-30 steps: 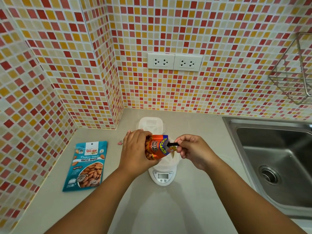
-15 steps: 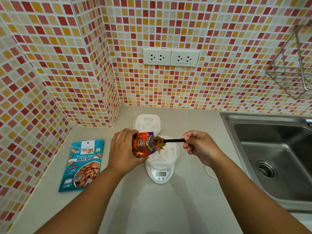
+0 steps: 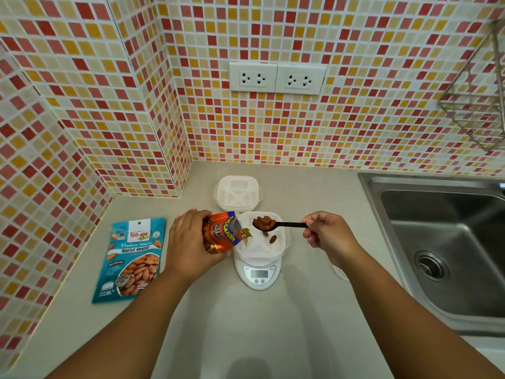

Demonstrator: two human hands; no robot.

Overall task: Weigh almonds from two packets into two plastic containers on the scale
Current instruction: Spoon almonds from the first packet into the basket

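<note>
Almonds (image 3: pixel 264 223) sit heaped in the bowl of a black spoon (image 3: pixel 276 225), which the right hand (image 3: pixel 326 236) pinches by the end of its handle, fingers curled tight around it. The spoon hovers over the white slotted plastic container (image 3: pixel 261 248) resting on the digital kitchen scale (image 3: pixel 258 274), probably so that anything falling off lands inside; two loose almonds already lie on the container's floor. The spoon's long axis runs left to right, roughly parallel to the counter's back edge, bowl pointing left toward the packet and handle toward the sink (image 3: pixel 437 242).

Beside the container's left rim, the left hand (image 3: pixel 188 242) wraps around an orange salted-almonds packet (image 3: pixel 221 233), tipped so its torn mouth opens rightward toward the spoon. That tilt likely keeps the travel from packet to container short.

A second, empty slotted container (image 3: pixel 237 192) waits just behind the scale, near the counter's back corner. The teal roasted almonds pouch (image 3: pixel 131 258) lies flat and apparently unopened toward the counter's left edge, its top pointing at the wall. The scale's display cannot be read.

Judging by how few nuts are in the container, weighing of the first portion has barely begun.
</note>
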